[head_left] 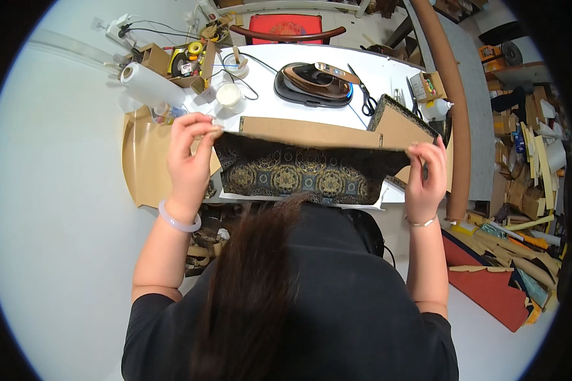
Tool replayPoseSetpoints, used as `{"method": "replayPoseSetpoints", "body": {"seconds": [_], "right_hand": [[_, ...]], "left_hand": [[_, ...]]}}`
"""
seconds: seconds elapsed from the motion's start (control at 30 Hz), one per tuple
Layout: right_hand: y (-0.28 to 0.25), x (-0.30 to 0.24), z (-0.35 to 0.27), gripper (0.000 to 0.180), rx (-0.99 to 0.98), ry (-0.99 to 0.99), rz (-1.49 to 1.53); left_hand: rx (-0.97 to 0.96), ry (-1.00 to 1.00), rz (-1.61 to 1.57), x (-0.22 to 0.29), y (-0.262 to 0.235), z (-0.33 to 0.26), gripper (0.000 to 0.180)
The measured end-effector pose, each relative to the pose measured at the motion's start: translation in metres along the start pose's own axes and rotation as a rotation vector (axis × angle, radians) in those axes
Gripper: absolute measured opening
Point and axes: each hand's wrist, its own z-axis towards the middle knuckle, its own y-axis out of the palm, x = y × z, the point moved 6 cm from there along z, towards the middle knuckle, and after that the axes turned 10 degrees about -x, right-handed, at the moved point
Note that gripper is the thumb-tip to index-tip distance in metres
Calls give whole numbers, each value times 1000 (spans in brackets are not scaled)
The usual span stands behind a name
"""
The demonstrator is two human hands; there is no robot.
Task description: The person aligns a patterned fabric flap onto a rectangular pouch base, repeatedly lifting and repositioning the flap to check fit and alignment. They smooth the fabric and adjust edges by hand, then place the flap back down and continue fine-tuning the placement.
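Observation:
My left hand [192,143] pinches the upper left corner of a dark patterned fabric [299,176], and my right hand [428,166] pinches its upper right corner. Between them the cloth's top edge is stretched nearly straight, and gold and blue round motifs cover its face. Behind that edge lies a brown cardboard panel [311,131], partly hidden by the cloth. A second cardboard piece with dark patterned edging [397,124] rests at the right, close to my right hand. Some white material shows along the cloth's lower edge.
On the white table [267,57] stand an iron [318,82] on its base, black scissors [366,95], a tub of white paste [229,96] and a white roll [149,86]. Brown sheet material [140,159] lies left. A long brown roll [448,76] runs along the right. Beyond it are piled scraps.

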Motion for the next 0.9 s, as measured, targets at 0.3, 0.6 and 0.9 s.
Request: {"method": "replayPoseSetpoints", "body": {"seconds": [0.3,0.6,0.9], "right_hand": [[16,27,5,18,-116,172,155],[40,54,12,34,-149,285,291],[48,69,12,51,-42,485,402]], "left_hand": [[-125,-84,-48,-30,12,15,14],[-176,-93,-24,-44,17,34,26],[-142,-162,-31,-54,20,38,34]]}}
